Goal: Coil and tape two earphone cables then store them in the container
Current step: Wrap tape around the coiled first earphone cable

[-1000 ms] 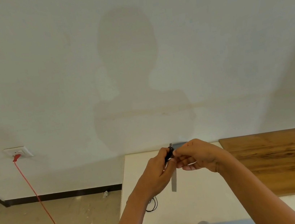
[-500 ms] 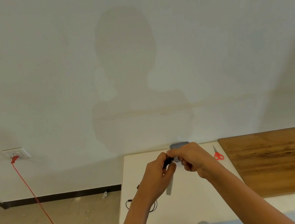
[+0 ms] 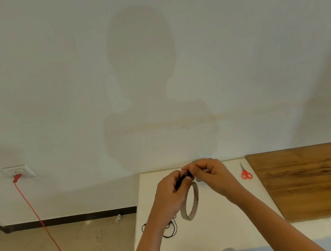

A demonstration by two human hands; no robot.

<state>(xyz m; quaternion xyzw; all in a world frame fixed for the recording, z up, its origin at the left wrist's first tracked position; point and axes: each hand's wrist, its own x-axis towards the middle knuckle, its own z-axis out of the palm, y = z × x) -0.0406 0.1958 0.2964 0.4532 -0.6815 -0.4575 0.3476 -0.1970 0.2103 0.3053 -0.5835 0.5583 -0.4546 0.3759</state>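
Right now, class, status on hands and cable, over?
Left hand grips coiled black cable. Right hand pinches its top end. Tape roll upright beneath. Second cable loose on table.

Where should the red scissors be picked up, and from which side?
Take the scissors by the red handle loops, coming from above on the near side. They lie flat on the white table, blades together pointing at the wall, loops toward the person. The right hand is nearer, but it pinches the coiled cable.

no legible text, tape roll [image 3: 190, 203] markings too blurred
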